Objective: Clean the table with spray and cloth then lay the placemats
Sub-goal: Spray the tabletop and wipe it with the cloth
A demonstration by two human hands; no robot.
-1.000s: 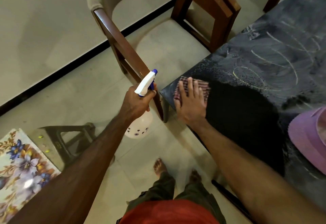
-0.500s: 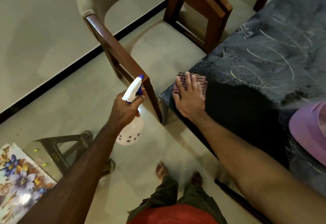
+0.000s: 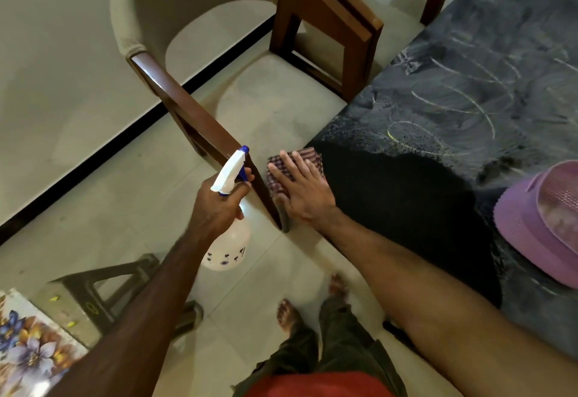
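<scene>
My right hand (image 3: 305, 191) lies flat with straight fingers on a striped cloth (image 3: 308, 155), pressing it onto the near left corner of the dark table (image 3: 438, 134). A wet black patch spreads behind the hand; chalky smears cover the top farther back. My left hand (image 3: 219, 206) grips a white spray bottle (image 3: 230, 234) with a blue nozzle, held over the floor left of the table corner. A floral placemat (image 3: 28, 349) lies on a stool at the lower left.
A wooden armchair (image 3: 200, 90) with a beige seat stands at the table's left end, its arm close to the bottle. A purple mesh cover (image 3: 544, 224) sits on the table at the right. A dark stool (image 3: 93, 290) stands on the tiled floor.
My right hand slid the cloth toward the very corner of the table. My left hand shifted the bottle slightly left and back, staying beside the corner.
</scene>
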